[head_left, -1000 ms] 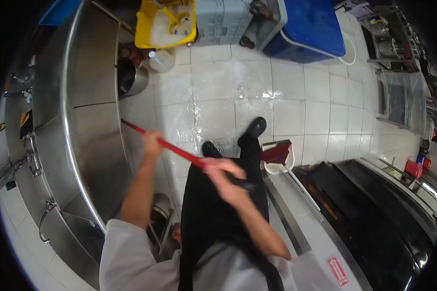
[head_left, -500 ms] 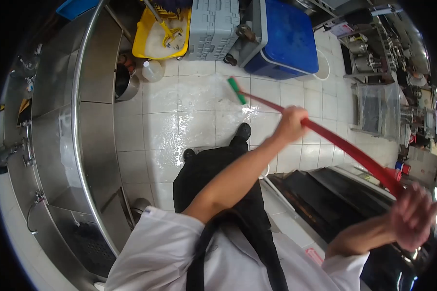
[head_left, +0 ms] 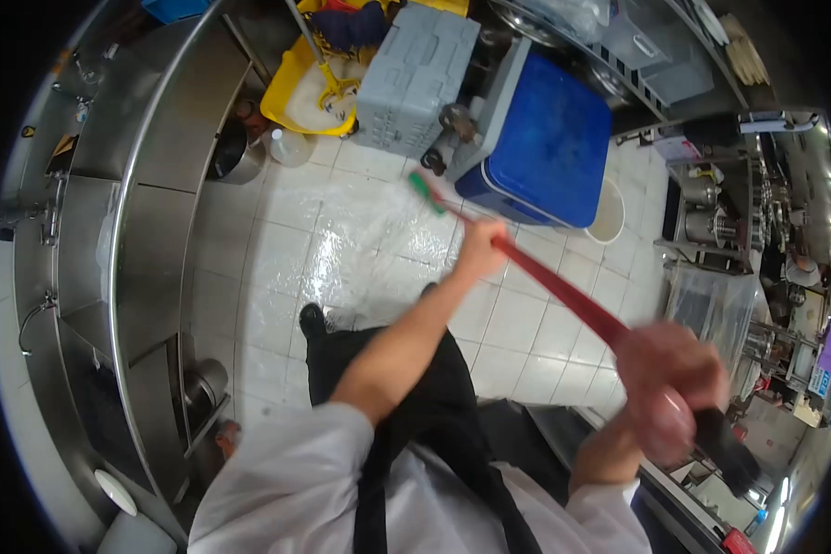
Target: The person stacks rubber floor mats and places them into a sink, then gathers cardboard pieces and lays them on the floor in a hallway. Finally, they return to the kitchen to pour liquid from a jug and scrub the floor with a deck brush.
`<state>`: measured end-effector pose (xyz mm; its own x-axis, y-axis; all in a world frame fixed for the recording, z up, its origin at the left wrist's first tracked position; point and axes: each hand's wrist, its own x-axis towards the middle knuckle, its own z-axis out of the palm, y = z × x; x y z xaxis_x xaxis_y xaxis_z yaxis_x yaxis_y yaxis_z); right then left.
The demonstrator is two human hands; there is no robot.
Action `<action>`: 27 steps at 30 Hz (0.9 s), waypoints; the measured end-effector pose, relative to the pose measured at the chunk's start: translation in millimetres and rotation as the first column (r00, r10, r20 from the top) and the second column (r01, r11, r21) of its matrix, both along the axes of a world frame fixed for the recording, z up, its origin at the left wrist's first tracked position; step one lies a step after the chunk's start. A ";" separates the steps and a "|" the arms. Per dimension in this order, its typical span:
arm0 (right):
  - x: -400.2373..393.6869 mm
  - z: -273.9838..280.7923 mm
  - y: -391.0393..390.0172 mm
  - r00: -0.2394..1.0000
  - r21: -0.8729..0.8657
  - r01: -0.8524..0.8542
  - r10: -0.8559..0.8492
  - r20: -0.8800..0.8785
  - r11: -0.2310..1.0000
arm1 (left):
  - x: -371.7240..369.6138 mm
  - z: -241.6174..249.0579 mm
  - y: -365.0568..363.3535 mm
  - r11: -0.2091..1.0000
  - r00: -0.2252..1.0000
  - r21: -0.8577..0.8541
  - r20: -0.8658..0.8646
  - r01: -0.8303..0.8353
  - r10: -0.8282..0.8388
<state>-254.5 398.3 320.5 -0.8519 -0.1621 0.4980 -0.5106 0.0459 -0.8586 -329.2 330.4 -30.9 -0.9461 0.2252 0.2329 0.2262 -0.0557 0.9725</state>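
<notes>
A long red handle (head_left: 559, 286) slants from the lower right up to a green brush head (head_left: 425, 191), which rests on wet white floor tiles (head_left: 360, 222). Midway along the handle, my left hand (head_left: 483, 247) is wrapped round it. Close to the camera and slightly blurred, my right hand (head_left: 665, 383) is closed round the upper end of the handle, where a black end piece sticks out beyond it. The brush head lies just in front of a grey crate (head_left: 415, 78) and a blue cooler (head_left: 549, 138).
Along the left runs a steel sink counter (head_left: 157, 235). A yellow mop bucket (head_left: 291, 83) and a plastic jug (head_left: 289, 148) stand at the back left. A white bucket (head_left: 608, 212) sits beside the cooler. Racks with pots (head_left: 706, 226) line the right side.
The view has turned and shifted. The brush head is nearer the crate and cooler, further left in view. Both hands have moved left and still hold the handle.
</notes>
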 end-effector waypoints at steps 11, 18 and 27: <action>-65.2 23.3 57.3 0.960 -0.332 -0.126 0.199 0.197 0.935 | -0.6 30.1 26.0 0.898 0.898 -0.243 0.159 -0.368 0.411; -104.4 -32.7 -12.1 0.929 -0.203 -0.200 0.251 0.271 0.959 | -38.2 -27.6 -39.8 0.838 0.872 -0.310 0.054 -0.448 0.486; -165.8 1.7 -74.2 0.767 -0.133 -0.629 0.639 0.055 0.766 | -116.3 10.3 -82.9 0.673 0.681 -0.153 0.001 -0.724 0.732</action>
<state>-420.4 324.1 322.2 -0.6150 -0.6348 0.4678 -0.3116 -0.3493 -0.8837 -445.5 247.4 -20.5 -0.8333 -0.5173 0.1948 0.0849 0.2285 0.9698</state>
